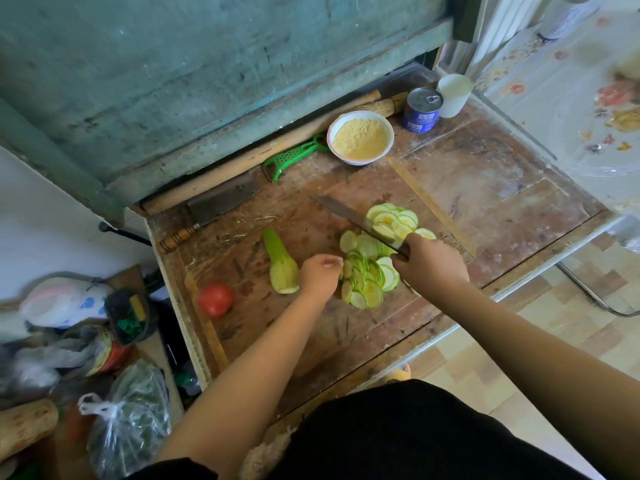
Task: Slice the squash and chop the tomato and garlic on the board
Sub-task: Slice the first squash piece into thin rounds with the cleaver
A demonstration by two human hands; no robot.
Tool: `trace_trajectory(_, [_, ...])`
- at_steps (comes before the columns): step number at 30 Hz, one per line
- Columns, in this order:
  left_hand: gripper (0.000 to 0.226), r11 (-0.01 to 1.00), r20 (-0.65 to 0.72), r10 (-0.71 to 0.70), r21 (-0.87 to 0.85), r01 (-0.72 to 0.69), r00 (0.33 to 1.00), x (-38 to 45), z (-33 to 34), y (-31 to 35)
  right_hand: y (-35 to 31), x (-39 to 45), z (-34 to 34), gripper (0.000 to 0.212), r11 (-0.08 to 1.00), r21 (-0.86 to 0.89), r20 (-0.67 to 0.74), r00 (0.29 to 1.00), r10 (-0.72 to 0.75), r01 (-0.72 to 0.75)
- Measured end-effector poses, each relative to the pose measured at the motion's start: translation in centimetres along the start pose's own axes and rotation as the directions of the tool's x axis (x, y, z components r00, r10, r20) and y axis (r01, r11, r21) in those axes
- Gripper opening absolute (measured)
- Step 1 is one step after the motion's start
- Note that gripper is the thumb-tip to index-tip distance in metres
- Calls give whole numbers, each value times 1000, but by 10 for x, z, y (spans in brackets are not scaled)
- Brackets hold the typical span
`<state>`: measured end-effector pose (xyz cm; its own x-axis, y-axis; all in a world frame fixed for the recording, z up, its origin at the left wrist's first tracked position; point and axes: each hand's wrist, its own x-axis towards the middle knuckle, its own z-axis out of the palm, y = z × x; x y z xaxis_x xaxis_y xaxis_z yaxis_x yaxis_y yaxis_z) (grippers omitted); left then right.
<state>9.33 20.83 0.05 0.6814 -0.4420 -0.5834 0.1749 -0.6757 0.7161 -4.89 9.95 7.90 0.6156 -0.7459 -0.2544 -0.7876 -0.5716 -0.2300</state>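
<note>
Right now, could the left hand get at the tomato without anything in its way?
Probably yes. The left hand hovers by the squash slices, holding nothing visible; the tomato lies alone on bare board to its left, the uncut squash piece farther back.

Single view only, from a camera worn on the person's head. It looks forward and steeply down over the person's own arms onto a worn wooden board (pixel 346 327), at close working range. The wide lens bends the edges. The wall (pixel 173 64) lies at the top of frame, the floor (pixel 519 358) at lower right. No second view for overlap.
</note>
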Motion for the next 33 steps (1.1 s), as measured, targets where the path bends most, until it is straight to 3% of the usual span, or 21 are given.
trace_trajectory(3, [15, 990, -7, 52, 135, -50, 999, -13, -3, 12, 15, 3, 3, 22, 985, -150, -45, 995, -93, 85])
trace_trajectory(6, [19, 965, -116, 175, 215, -147, 978, -30, -4, 21, 26, 2, 9, 21, 963, -226, -42, 986, -161, 147])
trace_trajectory(8, [15, 935, -262, 324, 233, -266, 909, -44, -2, 24, 30, 1, 12, 21, 965, -210, -52, 984, -173, 159])
trace_trajectory(10, [11, 860, -340, 504, 286, -423, 794, -52, 1, 28, 32, 2, 12, 23, 966, -198, -78, 980, -181, 163])
trace_trajectory(12, [13, 783, -220, 601, 352, -512, 768, -50, 7, 37, 36, 3, 11, 27, 958, -218, -86, 974, -207, 184])
trace_trajectory(14, [30, 761, -15, 542, 435, -482, 840, -44, 16, 50, 42, 2, 9, 31, 943, -244, -76, 965, -250, 225])
trace_trajectory(16, [42, 737, 102, 439, 528, -422, 893, -37, 25, 64, 50, 2, 9, 31, 930, -247, -89, 949, -303, 273])
trace_trajectory(20, [37, 690, 190, 407, 577, -436, 894, -27, 35, 79, 64, 4, 14, 32, 899, -259, -193, 894, -405, 352])
trace_trajectory(26, [26, 714, 139, 424, 556, -425, 895, -9, 49, 86, 74, 9, 14, 35, 852, -300, -175, 853, -492, 430])
trace_trajectory(33, [13, 763, 30, 359, 567, -312, 933, 8, 60, 90, 79, 10, 17, 37, 810, -292, -91, 828, -553, 509])
